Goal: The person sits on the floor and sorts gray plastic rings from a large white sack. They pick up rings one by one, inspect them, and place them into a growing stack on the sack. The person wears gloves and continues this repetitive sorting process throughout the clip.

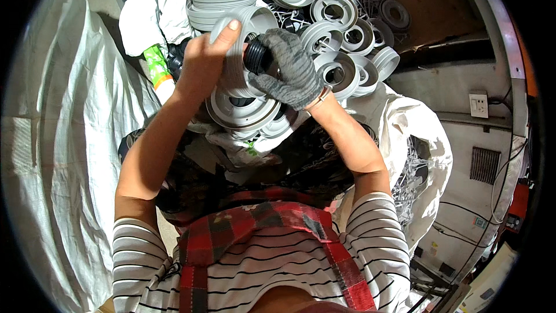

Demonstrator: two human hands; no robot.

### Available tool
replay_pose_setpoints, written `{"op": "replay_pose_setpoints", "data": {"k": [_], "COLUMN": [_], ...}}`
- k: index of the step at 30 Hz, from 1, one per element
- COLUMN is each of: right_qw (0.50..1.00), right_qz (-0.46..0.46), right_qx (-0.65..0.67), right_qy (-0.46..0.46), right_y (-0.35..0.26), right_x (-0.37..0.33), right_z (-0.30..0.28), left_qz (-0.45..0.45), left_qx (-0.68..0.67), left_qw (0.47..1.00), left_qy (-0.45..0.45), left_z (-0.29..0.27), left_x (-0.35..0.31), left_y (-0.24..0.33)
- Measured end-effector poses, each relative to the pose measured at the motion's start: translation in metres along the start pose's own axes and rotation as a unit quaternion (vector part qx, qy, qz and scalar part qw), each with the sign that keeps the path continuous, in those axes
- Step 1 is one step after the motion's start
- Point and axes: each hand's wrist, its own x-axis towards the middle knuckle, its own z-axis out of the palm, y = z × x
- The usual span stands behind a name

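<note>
My bare left hand (202, 65) is closed on the rim of a light grey plastic ring-shaped part (233, 69), held on edge with the thumb up. My right hand (291, 71), in a grey knit glove, curls around a black ribbed round piece (255, 57) at the ring's inner side. Whether the black piece is seated in the ring cannot be made out. Directly beneath my hands lies another grey ring part (246, 115) with a dark centre. Just beyond the left hand rise stacked grey rings (223, 0).
Several loose grey rings (334, 13) are heaped at the far right among thin white plastic sprues. A white sack (428, 133) holding grey scraps stands on the right, by a pale machine panel with a socket (478, 105). White woven sheeting (63, 150) covers the left.
</note>
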Motion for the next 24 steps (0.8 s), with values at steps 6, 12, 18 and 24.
{"op": "replay_pose_setpoints", "data": {"k": [6,12,18,24], "right_qw": [0.982,0.841,0.733,0.429], "right_qz": [0.159,0.374,0.467,0.522], "right_qx": [0.104,0.39,0.492,0.734], "right_qy": [-0.007,0.023,-0.042,-0.068], "right_y": [0.004,-0.004,-0.001,0.013], "right_x": [-0.003,0.007,0.007,-0.006], "right_z": [0.001,-0.007,-0.009,-0.007], "left_qz": [-0.439,-0.351,-0.311,-0.245], "left_qx": [-0.514,-0.589,-0.61,-0.572], "left_qw": [0.705,0.711,0.711,0.776], "left_qy": [-0.215,-0.155,-0.16,-0.101], "left_z": [-0.024,-0.021,-0.021,-0.017], "left_x": [0.024,0.012,0.006,-0.003], "left_y": [0.008,0.03,0.028,0.033]}}
